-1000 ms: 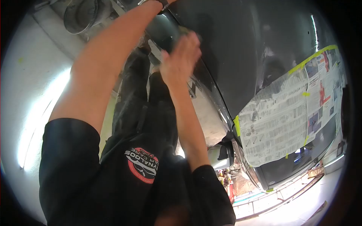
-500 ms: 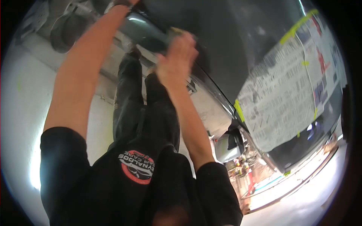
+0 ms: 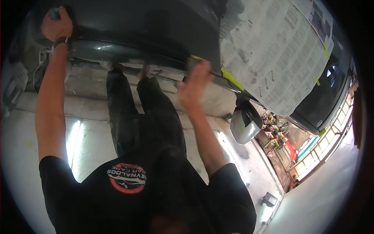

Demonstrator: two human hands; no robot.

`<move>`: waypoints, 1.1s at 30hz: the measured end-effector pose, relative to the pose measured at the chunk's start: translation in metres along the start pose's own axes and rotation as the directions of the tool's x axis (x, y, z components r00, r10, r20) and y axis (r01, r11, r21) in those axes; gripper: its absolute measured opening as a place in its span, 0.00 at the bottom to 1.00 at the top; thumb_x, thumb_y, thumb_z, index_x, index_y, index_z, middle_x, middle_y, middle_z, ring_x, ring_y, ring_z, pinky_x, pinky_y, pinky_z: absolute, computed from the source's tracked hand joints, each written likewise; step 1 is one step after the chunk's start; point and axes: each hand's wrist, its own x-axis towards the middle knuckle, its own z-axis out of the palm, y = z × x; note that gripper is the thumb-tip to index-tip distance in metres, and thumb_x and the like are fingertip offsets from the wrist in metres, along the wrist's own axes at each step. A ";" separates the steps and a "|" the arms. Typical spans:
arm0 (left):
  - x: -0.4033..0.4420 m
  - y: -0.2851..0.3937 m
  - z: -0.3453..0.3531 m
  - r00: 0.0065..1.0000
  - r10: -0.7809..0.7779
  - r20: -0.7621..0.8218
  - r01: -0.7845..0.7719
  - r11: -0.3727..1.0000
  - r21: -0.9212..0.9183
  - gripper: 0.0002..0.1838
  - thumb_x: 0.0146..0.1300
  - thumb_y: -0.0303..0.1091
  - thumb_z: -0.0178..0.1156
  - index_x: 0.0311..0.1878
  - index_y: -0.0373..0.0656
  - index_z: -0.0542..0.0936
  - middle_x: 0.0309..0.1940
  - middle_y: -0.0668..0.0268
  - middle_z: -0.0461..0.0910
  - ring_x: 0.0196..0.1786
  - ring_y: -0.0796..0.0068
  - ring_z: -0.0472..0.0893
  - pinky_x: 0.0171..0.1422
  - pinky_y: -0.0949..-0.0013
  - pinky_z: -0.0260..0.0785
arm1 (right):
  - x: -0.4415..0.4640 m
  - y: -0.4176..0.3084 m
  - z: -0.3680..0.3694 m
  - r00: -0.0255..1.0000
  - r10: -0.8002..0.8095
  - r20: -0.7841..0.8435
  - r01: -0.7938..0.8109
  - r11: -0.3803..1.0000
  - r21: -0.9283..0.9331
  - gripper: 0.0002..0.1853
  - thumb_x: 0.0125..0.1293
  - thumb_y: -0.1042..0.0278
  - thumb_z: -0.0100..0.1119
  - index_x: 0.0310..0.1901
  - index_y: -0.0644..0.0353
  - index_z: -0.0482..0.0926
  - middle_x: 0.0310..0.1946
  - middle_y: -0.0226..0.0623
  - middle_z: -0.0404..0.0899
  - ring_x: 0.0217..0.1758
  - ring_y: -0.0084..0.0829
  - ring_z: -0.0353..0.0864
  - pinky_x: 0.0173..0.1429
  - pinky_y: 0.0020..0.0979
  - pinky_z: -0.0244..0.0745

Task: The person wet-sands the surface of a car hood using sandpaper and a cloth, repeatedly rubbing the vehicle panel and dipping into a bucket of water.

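My left hand [image 3: 57,26] is up at the far left, on the dark grey car panel [image 3: 144,23]. Its fingers are curled round a small blue-grey piece [image 3: 54,13], perhaps a cloth or sponge, mostly covered by the hand. My right hand [image 3: 196,84], smeared by motion, is at the panel's lower edge close to the newspaper. It holds a greyish pad with a yellow edge [image 3: 193,60], possibly a sanding sponge, against the bodywork; the fingers partly hide it.
Newspaper [image 3: 272,50] covers the glass, held by yellow-green tape [image 3: 232,79]. A side mirror [image 3: 246,121] juts out at the right. My legs stand close to the car's edge. Beyond the mirror are cluttered shelves [image 3: 276,136] and a floodlight [image 3: 269,199].
The view has tilted, bringing my left hand into frame. My right hand has moved along the panel edge, closer to the newspaper, with the pad still in it.
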 end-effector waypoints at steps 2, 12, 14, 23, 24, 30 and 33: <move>0.004 0.003 -0.001 1.000 -0.014 0.007 0.015 1.000 -0.023 0.26 0.60 0.54 0.68 0.49 0.39 0.90 0.43 0.50 0.90 0.50 0.42 0.87 0.60 0.44 0.77 | 0.027 -0.047 0.016 0.996 -0.055 0.066 0.050 0.996 0.078 0.48 0.81 0.34 0.40 0.86 0.67 0.46 0.88 0.60 0.39 0.92 0.59 0.37 0.86 0.71 0.23; 0.008 0.005 -0.006 0.994 -0.071 0.081 0.069 0.997 0.030 0.29 0.61 0.56 0.70 0.53 0.38 0.89 0.47 0.44 0.88 0.53 0.39 0.86 0.60 0.43 0.78 | 0.004 0.011 -0.016 1.000 0.019 -0.024 -0.021 0.996 -0.084 0.44 0.78 0.47 0.56 0.82 0.73 0.55 0.87 0.61 0.44 0.90 0.62 0.43 0.85 0.72 0.37; 0.001 0.002 0.000 0.999 -0.046 -0.016 0.047 0.998 0.039 0.29 0.61 0.55 0.70 0.53 0.38 0.89 0.47 0.44 0.88 0.54 0.38 0.86 0.61 0.42 0.77 | 0.056 -0.016 -0.006 0.998 -0.032 -0.055 0.032 0.999 -0.009 0.44 0.77 0.48 0.58 0.82 0.72 0.55 0.86 0.61 0.45 0.90 0.62 0.44 0.86 0.69 0.40; 0.000 0.009 -0.005 0.996 -0.073 0.042 0.073 0.997 0.012 0.30 0.64 0.56 0.66 0.57 0.39 0.87 0.53 0.48 0.87 0.61 0.44 0.81 0.68 0.47 0.72 | 0.045 0.000 -0.021 1.000 0.003 -0.022 -0.006 0.989 -0.148 0.47 0.72 0.53 0.67 0.80 0.76 0.55 0.84 0.67 0.47 0.88 0.65 0.47 0.86 0.63 0.47; -0.002 0.011 -0.007 0.997 -0.076 0.030 0.076 0.997 0.016 0.30 0.64 0.56 0.66 0.57 0.38 0.87 0.53 0.48 0.87 0.62 0.44 0.81 0.68 0.47 0.72 | 0.063 -0.013 -0.020 0.999 -0.009 -0.035 0.005 0.992 -0.128 0.47 0.72 0.53 0.66 0.80 0.76 0.55 0.84 0.68 0.47 0.88 0.65 0.47 0.86 0.63 0.48; 0.000 0.022 -0.006 0.998 -0.057 -0.005 0.057 0.998 -0.007 0.28 0.66 0.54 0.65 0.56 0.38 0.87 0.54 0.48 0.87 0.63 0.43 0.81 0.70 0.46 0.70 | 0.171 -0.051 -0.014 0.983 -0.177 -0.047 0.176 0.984 -0.014 0.44 0.76 0.51 0.60 0.79 0.77 0.56 0.84 0.69 0.48 0.86 0.67 0.51 0.85 0.63 0.50; -0.002 0.025 -0.011 0.995 -0.089 0.037 0.089 0.996 0.002 0.28 0.66 0.54 0.66 0.56 0.39 0.87 0.54 0.48 0.86 0.62 0.43 0.80 0.69 0.45 0.71 | 0.100 -0.013 -0.027 0.999 -0.050 0.009 0.050 0.997 -0.063 0.42 0.77 0.53 0.59 0.80 0.77 0.56 0.83 0.69 0.48 0.86 0.69 0.51 0.86 0.63 0.50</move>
